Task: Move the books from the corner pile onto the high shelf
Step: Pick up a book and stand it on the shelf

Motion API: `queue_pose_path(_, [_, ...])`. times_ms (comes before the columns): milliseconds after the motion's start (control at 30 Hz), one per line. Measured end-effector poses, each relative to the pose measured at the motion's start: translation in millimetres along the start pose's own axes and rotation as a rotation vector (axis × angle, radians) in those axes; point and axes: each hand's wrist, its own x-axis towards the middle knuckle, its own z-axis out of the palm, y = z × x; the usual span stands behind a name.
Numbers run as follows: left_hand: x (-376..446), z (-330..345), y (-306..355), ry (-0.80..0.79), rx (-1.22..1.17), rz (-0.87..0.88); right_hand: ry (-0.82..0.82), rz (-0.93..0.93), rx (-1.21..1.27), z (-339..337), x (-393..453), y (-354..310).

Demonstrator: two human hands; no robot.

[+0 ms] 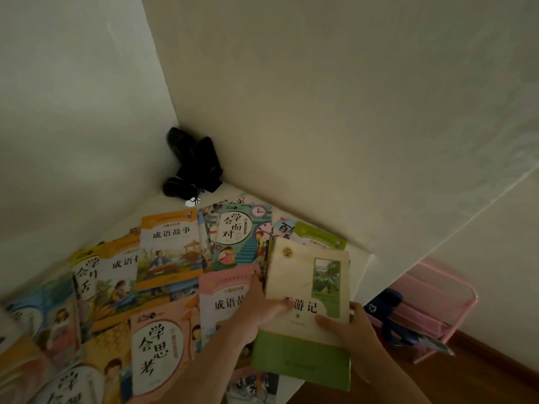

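Observation:
Several colourful children's books (163, 252) lie spread flat over a white surface (364, 258) in a wall corner. A cream-and-green book (306, 290) sits at the right end of the spread, raised a little over the others. My left hand (256, 310) grips its left edge, thumb lying across the cover. My right hand (350, 328) holds its right edge, thumb on the cover and fingers behind. A pink-covered book (224, 298) lies just under my left hand.
A black object with cords (195, 164) is tucked into the corner behind the books. To the right, lower down, stands a pink wire rack (437, 304) holding a dark blue item (385, 301) on a brown wooden floor (481, 371). White walls close in left and behind.

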Motion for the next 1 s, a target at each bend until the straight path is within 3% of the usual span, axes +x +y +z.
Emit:
queue_pose_path(133, [-33, -32, 11, 0.029, -0.106, 0.216, -0.13, -0.099, 0.145, 20, -15, -27])
queue_pose_path(267, [-65, -104, 25, 0.204, -0.19, 0.393, -0.367, -0.196, 0.097, 81, -18, -61])
queue_pose_path(400, [-85, -162, 16, 0.329, -0.072, 0.479, -0.434, -0.546, -0.202, 147, -26, -74])
queue_pose_path(500, [-92, -185, -13, 0.362, -0.09, 0.532, -0.46, -0.674, -0.36, 175, -26, -56])
queue_pose_path(733, [-92, -193, -87, 0.35, -0.181, 0.47, -0.558, -0.618, -0.447, 191, -26, -5])
queue_pose_path(833, [-86, -188, -93, 0.32, -0.229, 0.514, -0.528, -0.624, -0.421, 193, -21, 0])
queue_pose_path(1000, [-97, -198, -76, 0.434, -0.328, 0.498, -0.516, -0.703, -0.386, 201, -48, -28])
